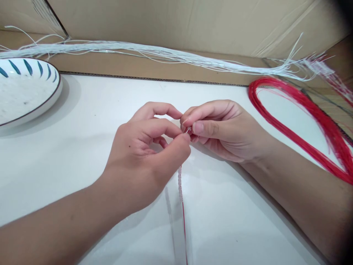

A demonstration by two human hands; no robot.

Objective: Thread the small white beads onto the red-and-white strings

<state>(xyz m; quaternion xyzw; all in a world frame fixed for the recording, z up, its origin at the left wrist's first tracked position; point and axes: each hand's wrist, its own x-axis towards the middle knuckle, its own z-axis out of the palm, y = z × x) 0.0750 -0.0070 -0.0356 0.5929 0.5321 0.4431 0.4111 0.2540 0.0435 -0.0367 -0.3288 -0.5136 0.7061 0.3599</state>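
Note:
My left hand [149, 151] pinches a tiny white piece [188, 130] between thumb and index finger, near the centre. Against it, my right hand [220, 129] is closed in a pinch at the same small piece; its fingertips nearly touch those of the left. A thin strand [180, 184] with a pale, beaded-looking upper stretch hangs below the fingertips and turns into a red cord [184, 224] toward the bottom edge. Where the strand meets the fingers is hidden behind my left thumb.
At the left is a white plate [30, 117] with blue leaf marks and small clear bits. White strands [132, 47] lie along the cardboard [154, 70] at the back. A red cord coil [292, 136] sits at the right, near my right forearm.

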